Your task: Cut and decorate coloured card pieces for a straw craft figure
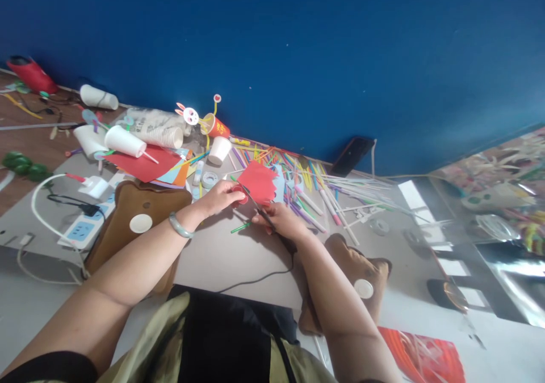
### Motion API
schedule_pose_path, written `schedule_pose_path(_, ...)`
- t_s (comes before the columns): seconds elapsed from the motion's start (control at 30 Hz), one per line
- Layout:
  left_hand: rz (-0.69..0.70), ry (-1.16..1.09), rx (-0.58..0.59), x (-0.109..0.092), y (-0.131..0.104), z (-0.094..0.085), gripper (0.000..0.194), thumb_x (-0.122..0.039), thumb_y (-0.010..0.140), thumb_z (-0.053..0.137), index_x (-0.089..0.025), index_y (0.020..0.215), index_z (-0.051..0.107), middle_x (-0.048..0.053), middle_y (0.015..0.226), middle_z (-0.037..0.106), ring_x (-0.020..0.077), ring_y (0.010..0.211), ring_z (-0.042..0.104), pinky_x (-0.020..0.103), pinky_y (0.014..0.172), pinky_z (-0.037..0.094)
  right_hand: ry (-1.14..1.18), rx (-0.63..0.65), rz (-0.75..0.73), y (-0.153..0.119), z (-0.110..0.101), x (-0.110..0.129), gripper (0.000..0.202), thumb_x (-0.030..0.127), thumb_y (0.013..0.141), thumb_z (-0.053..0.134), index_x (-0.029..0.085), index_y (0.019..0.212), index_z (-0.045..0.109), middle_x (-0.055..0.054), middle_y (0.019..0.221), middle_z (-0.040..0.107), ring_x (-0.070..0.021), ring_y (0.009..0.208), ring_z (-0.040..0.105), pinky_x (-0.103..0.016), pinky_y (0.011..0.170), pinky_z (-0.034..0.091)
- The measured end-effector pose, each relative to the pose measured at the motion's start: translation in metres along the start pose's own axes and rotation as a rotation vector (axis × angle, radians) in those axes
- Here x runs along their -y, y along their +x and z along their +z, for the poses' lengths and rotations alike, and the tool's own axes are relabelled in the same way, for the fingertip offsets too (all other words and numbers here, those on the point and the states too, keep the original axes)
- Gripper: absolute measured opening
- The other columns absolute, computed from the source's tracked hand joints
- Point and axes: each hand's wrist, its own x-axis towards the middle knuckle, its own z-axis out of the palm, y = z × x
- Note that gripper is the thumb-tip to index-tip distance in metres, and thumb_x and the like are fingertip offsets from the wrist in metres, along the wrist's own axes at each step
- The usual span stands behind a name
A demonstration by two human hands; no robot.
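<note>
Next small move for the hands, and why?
I'd probably edge the left hand slightly back before working the tool: the right hand holds a dark scissors-like tool, its tip looks close to the left fingertips, and red paper lies just beyond.

A craft corner indoors; whether in a home or a classroom, I cannot tell.
The bench (213, 264) stands against a plain blue wall (276, 59) and is strewn with coloured sticks (305, 177), sheets of coloured paper (147, 164), a roll of tape (209, 180) and a stack of paper cups (159, 136); a rabbit face (191, 116) and a notched red sheet (258, 181) look handmade. A power strip (87, 224) lies at the left, by a wood-look floor (17, 116).
</note>
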Motion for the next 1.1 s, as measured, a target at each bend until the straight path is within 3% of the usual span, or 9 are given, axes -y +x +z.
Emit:
schedule_pose_path(0.13,-0.026,0.009,-0.004,0.000,-0.001,-0.001,0.022,-0.031,0.079,0.060,-0.016,0.064,0.061,0.000,0.060,0.058,0.0122,0.060,0.054,0.023,0.057,0.042,0.079,-0.156,-0.025,0.003,0.000,-0.006,0.050,0.059,0.074,0.071,0.018,0.055,0.051,0.003,0.046,0.053,-0.0086,0.044,0.043,-0.023,0.047,0.031)
schedule_pose_path(0.23,-0.015,-0.015,0.016,0.001,-0.002,-0.001,0.024,-0.033,0.080,0.061,-0.016,0.064,0.059,0.000,0.062,0.058,0.0119,0.061,0.055,0.023,0.060,0.043,0.268,-0.302,-0.099,0.005,0.002,-0.009,0.046,0.061,0.075,0.068,0.020,0.062,0.052,0.004,0.047,0.052,-0.0087,0.042,0.040,-0.024,0.044,0.030)
schedule_pose_path(0.3,0.016,-0.007,0.058,0.002,-0.002,-0.001,0.026,-0.035,0.081,0.063,-0.016,0.064,0.058,0.000,0.062,0.059,0.0117,0.061,0.055,0.023,0.061,0.044,0.361,-0.370,-0.149,0.006,0.004,-0.010,0.042,0.058,0.072,0.073,0.021,0.069,0.054,0.004,0.053,0.056,-0.0097,0.044,0.043,-0.024,0.045,0.032)
schedule_pose_path(0.43,0.064,0.035,0.205,0.003,-0.003,0.006,0.017,-0.028,0.078,0.063,-0.015,0.068,0.059,-0.001,0.063,0.058,0.0106,0.060,0.053,0.022,0.059,0.041,0.336,-0.494,-0.186,0.004,0.014,-0.006,0.041,0.046,0.062,0.085,0.021,0.077,0.056,0.000,0.072,0.067,-0.0138,0.060,0.057,-0.026,0.057,0.045)
schedule_pose_path(0.63,0.073,0.128,0.372,0.010,-0.004,0.015,0.014,-0.023,0.075,0.061,-0.014,0.065,0.056,-0.004,0.057,0.047,0.0085,0.055,0.045,0.020,0.053,0.034,0.371,-0.453,-0.229,0.005,0.025,-0.004,0.043,0.040,0.060,0.086,0.021,0.083,0.055,0.000,0.074,0.068,-0.0102,0.053,0.050,-0.026,0.054,0.044)
schedule_pose_path(0.87,0.087,0.139,0.340,0.012,-0.003,0.014,0.014,-0.023,0.074,0.063,-0.015,0.065,0.057,-0.004,0.056,0.047,0.0087,0.054,0.045,0.020,0.052,0.035,0.367,-0.589,-0.215,0.007,0.024,-0.003,0.038,0.041,0.062,0.084,0.021,0.079,0.056,0.000,0.074,0.065,-0.0126,0.061,0.054,-0.026,0.059,0.045)
schedule_pose_path(1.1,0.063,0.119,0.360,0.014,-0.003,0.016,0.011,-0.021,0.075,0.062,-0.014,0.067,0.058,-0.002,0.058,0.051,0.0094,0.056,0.047,0.020,0.052,0.036,0.416,-0.487,-0.198,0.006,0.028,-0.002,0.040,0.040,0.059,0.084,0.022,0.079,0.055,0.001,0.072,0.065,-0.0127,0.058,0.053,-0.027,0.056,0.044)
